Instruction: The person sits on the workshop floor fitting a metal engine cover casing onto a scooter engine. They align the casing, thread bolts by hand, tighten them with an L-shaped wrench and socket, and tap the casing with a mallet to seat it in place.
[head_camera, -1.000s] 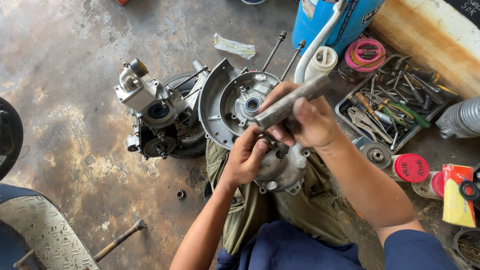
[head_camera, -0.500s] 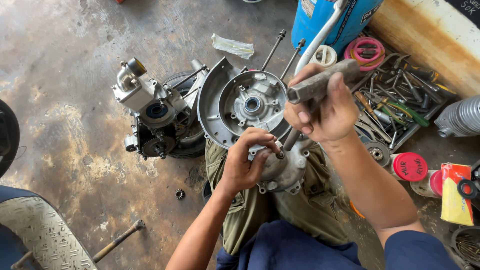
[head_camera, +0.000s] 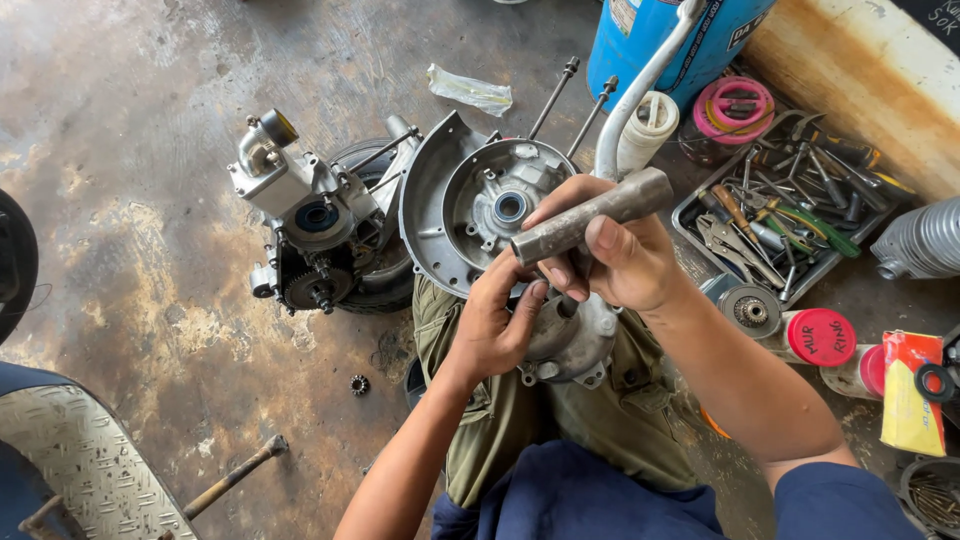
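My right hand (head_camera: 625, 262) grips a grey metal tube (head_camera: 592, 215), held almost level above my lap. My left hand (head_camera: 497, 325) rests on a small aluminium engine cover (head_camera: 578, 345) that lies on my knee, fingers curled over its upper edge beside a short pin standing under the tube. Just beyond my hands, a round aluminium crankcase half (head_camera: 470, 205) leans on the concrete floor. A second engine block with gears (head_camera: 305, 225) sits to its left on a black tyre.
A tray of hand tools (head_camera: 785, 220) lies at the right, with red-lidded jars (head_camera: 820, 338), a yellow-red box (head_camera: 910, 390) and a blue drum (head_camera: 680, 40) nearby. A small gear (head_camera: 359, 384) and a hammer (head_camera: 235, 478) lie on the floor left of me.
My right hand has raised the tube from low over the cover to a higher, near-level position. My left hand stayed on the cover.
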